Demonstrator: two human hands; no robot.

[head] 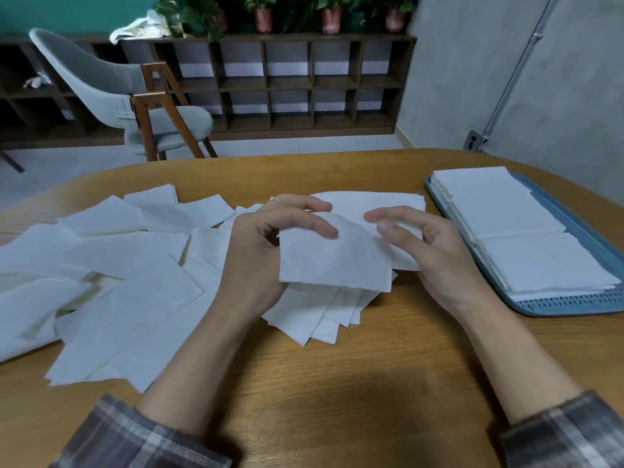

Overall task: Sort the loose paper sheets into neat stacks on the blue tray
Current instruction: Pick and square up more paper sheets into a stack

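Dozens of loose sheets (101,282) still lie scattered over the table (337,383) across the left of the frame, unsorted. At centre, the left hand (260,251) grips one sheet (334,261) by its top edge. The right hand (429,251) curls beside the sheet's right edge; I cannot tell if it pinches. At right, the blue tray (574,302) holds two neat stacks (547,261), so much remains.
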